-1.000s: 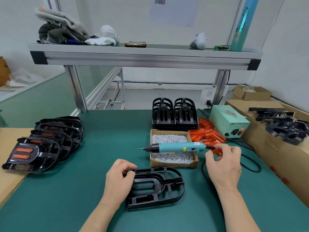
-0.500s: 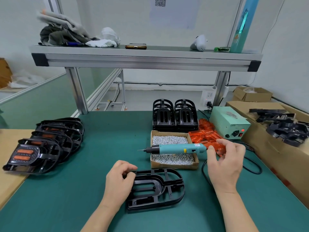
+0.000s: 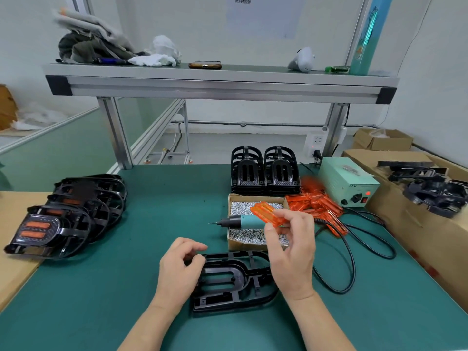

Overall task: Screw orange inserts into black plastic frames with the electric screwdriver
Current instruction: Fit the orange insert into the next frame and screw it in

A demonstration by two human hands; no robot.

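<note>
Right hand (image 3: 291, 252) pinches an orange insert (image 3: 268, 215), raised just beyond the black frame (image 3: 235, 282). I see the frame lying lengthwise left-right, my left hand (image 3: 179, 269) gripping its left end.

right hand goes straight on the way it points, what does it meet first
Probably the screwdriver lying across the screw box, just beyond the right hand and its insert; height is unclear, so it may pass above.

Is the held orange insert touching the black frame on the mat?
Apart. Head view: the right hand holds the orange insert raised, clearly separated from the black frame.
</note>
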